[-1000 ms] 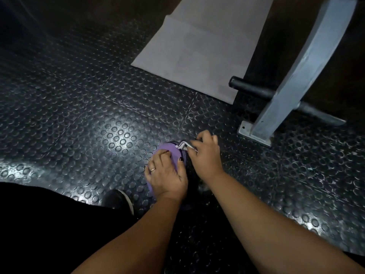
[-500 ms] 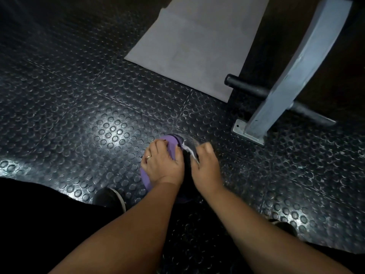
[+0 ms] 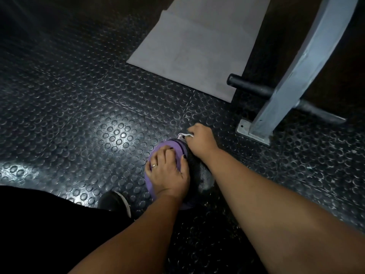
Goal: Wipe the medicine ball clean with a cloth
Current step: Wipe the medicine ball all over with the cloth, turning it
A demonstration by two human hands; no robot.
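Note:
A purple and black medicine ball (image 3: pixel 178 147) sits on the studded black floor between my arms. My left hand (image 3: pixel 167 171), with a ring on one finger, rests spread over the ball's purple side and steadies it. My right hand (image 3: pixel 201 142) is at the ball's far top edge, its fingers curled round a small white cloth (image 3: pixel 182 135) that it presses against the ball. Only a corner of the cloth shows past the fingers. Both hands and forearms hide much of the ball's top.
A grey metal machine leg (image 3: pixel 296 76) with a bolted foot plate (image 3: pixel 252 133) stands just right of my right hand. A black bar (image 3: pixel 248 87) crosses behind it. A grey mat (image 3: pixel 197 48) lies farther back. My dark shoe (image 3: pixel 116 200) is left of the ball.
My right hand has slid with the cloth from the ball's near top toward its far edge. My left hand has stayed on the purple side.

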